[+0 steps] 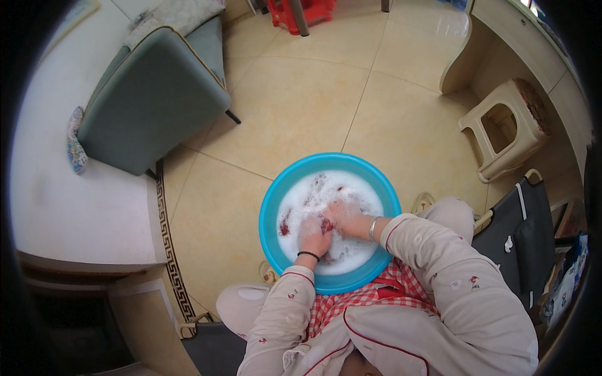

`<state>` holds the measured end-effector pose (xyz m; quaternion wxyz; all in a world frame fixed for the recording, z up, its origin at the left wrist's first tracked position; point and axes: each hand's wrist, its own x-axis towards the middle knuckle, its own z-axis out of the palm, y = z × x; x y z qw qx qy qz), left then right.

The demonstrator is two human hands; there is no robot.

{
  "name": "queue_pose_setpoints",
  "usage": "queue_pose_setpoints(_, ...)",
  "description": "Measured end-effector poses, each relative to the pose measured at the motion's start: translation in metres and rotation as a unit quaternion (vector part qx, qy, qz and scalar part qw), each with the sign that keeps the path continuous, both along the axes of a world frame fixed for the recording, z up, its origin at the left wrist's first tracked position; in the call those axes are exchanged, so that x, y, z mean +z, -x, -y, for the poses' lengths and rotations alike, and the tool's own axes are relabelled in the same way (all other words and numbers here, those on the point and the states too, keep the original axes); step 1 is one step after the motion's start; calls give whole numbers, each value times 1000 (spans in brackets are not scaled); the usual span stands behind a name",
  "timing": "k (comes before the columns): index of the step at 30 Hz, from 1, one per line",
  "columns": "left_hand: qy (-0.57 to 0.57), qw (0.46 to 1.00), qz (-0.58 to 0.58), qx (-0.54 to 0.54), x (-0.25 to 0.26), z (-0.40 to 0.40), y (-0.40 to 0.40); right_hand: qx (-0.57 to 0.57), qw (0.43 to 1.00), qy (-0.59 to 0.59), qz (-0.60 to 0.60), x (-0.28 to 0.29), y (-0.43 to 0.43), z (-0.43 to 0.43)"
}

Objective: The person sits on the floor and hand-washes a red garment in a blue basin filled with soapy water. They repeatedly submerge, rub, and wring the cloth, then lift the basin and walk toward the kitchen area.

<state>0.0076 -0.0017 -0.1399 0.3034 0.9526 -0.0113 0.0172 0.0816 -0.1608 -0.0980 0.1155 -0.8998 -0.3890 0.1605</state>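
A round blue plastic basin (266, 207) full of white suds stands before me, its near rim against a red checked cloth (329, 308) over my lap. Both hands are in the foam, close together. My left hand (314, 237), with a dark beaded bracelet at the wrist, is closed on a wet dark red cloth (326, 225). Touching the same bit of cloth, my right hand (342, 217) has a silver bangle above it; foam covers its fingers. More dark red fabric (284, 228) shows through the suds at the basin's left side.
A grey-green upholstered chair (155, 98) stands at the upper left beside a white wall. At the right are a beige plastic stool (505, 127) under a desk and a dark folding chair (517, 239). A red plastic stool (305, 14) is at the top. The floor is tiled.
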Motion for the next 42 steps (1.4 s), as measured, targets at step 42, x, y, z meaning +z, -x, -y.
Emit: queue_pose_setpoints(42,762,610,-161,144,28,-9,-13,-45,938,-328,106,78,40,-25)
